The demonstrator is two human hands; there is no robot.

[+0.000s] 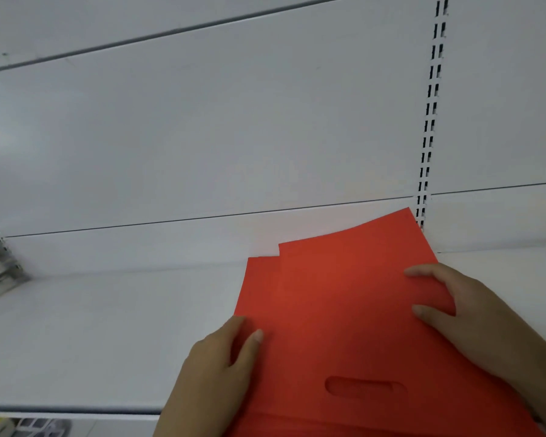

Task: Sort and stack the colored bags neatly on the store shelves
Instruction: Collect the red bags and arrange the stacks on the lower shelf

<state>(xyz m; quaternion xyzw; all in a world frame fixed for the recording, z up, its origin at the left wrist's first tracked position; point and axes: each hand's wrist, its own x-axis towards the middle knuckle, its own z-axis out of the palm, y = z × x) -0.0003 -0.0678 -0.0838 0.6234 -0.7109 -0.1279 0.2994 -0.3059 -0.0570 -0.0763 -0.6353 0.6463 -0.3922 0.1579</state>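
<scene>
The white shelf (pixel 108 335) holds the red bags (pixel 338 310), fanned out near the back wall; I'd push the edges together until they line up; the right hand (pixel 473 316) and left hand (pixel 215 370) pinch the sides; the front ends are cut off.

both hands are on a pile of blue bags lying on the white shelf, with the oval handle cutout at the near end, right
Not quite: the bags are red, not blue, as the head view shows. The rest stands: the left hand and the right hand are both on the pile, it lies on the white shelf, and the oval handle cutout is at the near end.
</scene>
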